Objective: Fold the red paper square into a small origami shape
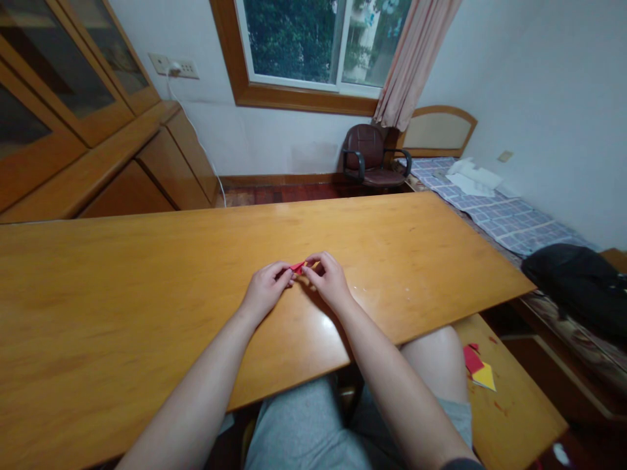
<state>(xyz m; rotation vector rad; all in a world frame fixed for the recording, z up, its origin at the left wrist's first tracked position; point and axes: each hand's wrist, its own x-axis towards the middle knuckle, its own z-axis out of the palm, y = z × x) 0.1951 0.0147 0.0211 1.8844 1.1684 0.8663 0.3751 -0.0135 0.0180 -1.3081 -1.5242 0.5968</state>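
A small piece of folded red paper [298, 267] is held between my two hands, just above the middle of the wooden table [147, 281]. My left hand [268, 286] pinches its left end between thumb and fingers. On its right end, the thumb and fingers of my right hand [327, 277] are closed. Part of the paper is hidden behind the fingertips, so its full shape cannot be made out.
On a wooden bench [514, 418] at the right lie red paper [473, 360] and yellow paper [484, 376]. A black bag [573, 287] rests on the bed [519, 215]. Beyond the table stand an armchair [369, 156] and a cabinet [132, 189].
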